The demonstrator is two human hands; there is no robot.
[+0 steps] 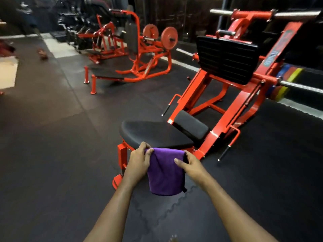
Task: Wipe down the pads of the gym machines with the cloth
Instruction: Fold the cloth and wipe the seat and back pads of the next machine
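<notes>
A folded purple cloth (166, 173) hangs between my two hands, just in front of the red leg-press machine. My left hand (139, 161) pinches its upper left corner and my right hand (189, 165) pinches its upper right corner. Directly beyond the cloth lies the machine's black back pad (152, 133), and a smaller black seat pad (191, 124) sits at its far end. The black ribbed footplate (227, 59) rises above on the red frame (225, 117). The cloth hangs free of the pads.
More red machines (139, 49) with weight plates (169, 38) stand at the back on the dark rubber floor (52, 154). Coloured plates (286, 81) sit at the right behind a steel bar (302, 88). Short red posts (93, 84) stand left of centre.
</notes>
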